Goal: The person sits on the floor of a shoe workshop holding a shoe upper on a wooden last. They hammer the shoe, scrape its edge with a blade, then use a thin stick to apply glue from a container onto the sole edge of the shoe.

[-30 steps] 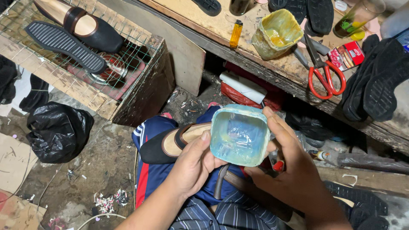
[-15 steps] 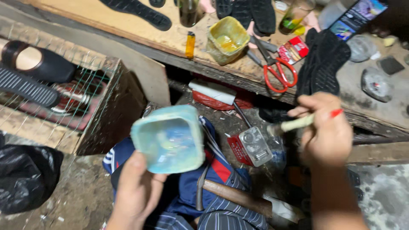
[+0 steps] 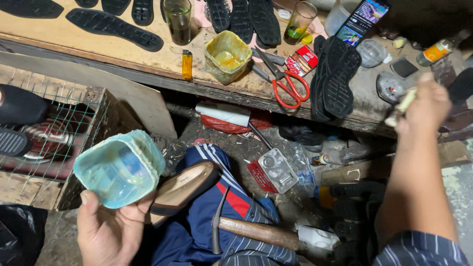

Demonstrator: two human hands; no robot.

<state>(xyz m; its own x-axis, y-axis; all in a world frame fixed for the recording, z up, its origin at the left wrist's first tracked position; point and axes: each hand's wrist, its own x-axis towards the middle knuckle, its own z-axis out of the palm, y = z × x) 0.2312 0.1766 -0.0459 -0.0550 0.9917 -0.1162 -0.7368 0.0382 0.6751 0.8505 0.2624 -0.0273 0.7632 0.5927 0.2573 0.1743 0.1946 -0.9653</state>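
Note:
My left hand [image 3: 106, 231] grips a pale blue-green plastic tub [image 3: 118, 167], tilted so its opening faces me, low at the left. My right hand [image 3: 426, 106] is raised at the right over the workbench and is shut on a brush with a cream handle [image 3: 400, 109]; its bristle end is hidden. A shoe with a tan insole [image 3: 182, 187] rests on my lap over blue trousers with red and white stripes. A hammer with a wooden handle [image 3: 251, 230] lies across my lap beside the shoe.
The wooden workbench [image 3: 123, 47] carries black soles [image 3: 337, 76], a yellow glue-stained tub [image 3: 226, 56], red-handled scissors [image 3: 288, 88], a yellow lighter [image 3: 187, 64], two glasses and a phone [image 3: 362, 19]. A wire cage with shoes [image 3: 44, 138] stands left. Cans and clutter lie below.
My right hand has swung the brush up and right, from beside the tub to over the bench. My left hand has lowered the tub slightly to the left.

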